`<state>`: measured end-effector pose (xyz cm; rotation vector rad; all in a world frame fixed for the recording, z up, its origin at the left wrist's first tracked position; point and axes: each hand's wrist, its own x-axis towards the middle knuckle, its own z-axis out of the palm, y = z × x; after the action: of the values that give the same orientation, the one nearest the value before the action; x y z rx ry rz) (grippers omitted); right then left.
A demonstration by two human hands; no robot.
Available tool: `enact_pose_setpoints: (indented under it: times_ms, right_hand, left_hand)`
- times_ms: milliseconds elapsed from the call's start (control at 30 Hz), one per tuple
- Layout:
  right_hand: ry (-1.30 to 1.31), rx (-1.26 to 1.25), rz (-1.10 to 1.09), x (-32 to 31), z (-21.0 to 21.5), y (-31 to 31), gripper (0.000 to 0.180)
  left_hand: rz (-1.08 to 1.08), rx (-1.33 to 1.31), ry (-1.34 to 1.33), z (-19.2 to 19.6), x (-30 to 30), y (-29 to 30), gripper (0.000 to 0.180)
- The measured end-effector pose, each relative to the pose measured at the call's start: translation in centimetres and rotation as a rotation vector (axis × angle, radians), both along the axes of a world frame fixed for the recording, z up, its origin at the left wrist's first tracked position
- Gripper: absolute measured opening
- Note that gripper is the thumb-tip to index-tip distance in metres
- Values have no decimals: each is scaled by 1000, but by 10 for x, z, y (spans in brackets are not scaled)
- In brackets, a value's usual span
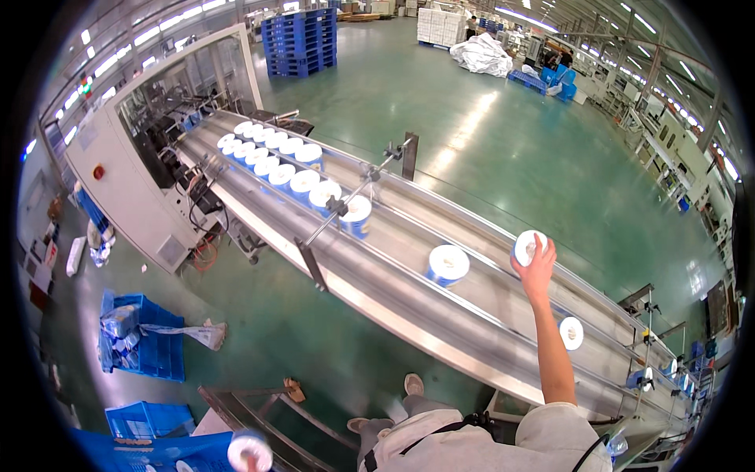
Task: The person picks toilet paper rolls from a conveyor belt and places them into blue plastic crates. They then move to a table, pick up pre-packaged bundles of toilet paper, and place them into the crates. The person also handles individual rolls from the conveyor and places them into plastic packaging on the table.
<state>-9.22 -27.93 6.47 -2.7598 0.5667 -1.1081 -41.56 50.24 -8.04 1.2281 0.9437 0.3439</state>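
On the conveyor's far side, my right hand (538, 271) grips a white paper roll (525, 245) by its edge, fingers curled over the end. Another paper roll (250, 451), blurred, shows at the lower left edge beside a blue bin; what look like the fingers of my left hand (255, 464) are on it, mostly cut off by the frame. Rolls in blue-and-white wrapping stand on the belt: one (448, 263) left of my right arm, another (572, 333) right of it. Farther up the belt, a double row of rolls (305, 181) stands close together.
The long metal conveyor (409, 303) has guide rails and a crossbar (346, 206). A machine housing (130, 185) stands at its far left end. Blue crates (161, 362) sit on the floor at left, near a metal frame (259, 417). Blue pallets (299, 43) are stacked behind.
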Motion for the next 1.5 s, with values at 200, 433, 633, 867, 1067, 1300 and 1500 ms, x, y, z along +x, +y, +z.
enact_pose_setpoints:
  times_ms: [200, 433, 633, 867, 1067, 1300, 1500]
  right_hand:
    - [359, 274, 184, 14, -96, -56, 85]
    - [634, 25, 1052, -59, 60, 113, 100]
    - [341, 209, 862, -60, 54, 80, 99]
    - [181, 93, 514, 11, 22, 41, 95]
    - [364, -215, 410, 47, -42, -23, 46]
    - [166, -198, 568, 122, -30, 47, 46]
    - [64, 140, 911, 109, 13, 194, 46]
  left_hand:
    - [-663, -278, -207, 102, 192, -259, 79]
    - [-1066, -24, -46, 137, 263, -458, 95]
    - [-1305, -61, -266, 141, 302, -486, 97]
    - [-1400, 178, -407, 139, 293, -481, 87]
    - [-1181, 131, -197, 91, 196, -369, 58]
    - [-248, 268, -73, 42, 42, -160, 36]
    - [348, 780, 703, -33, -152, 28, 65]
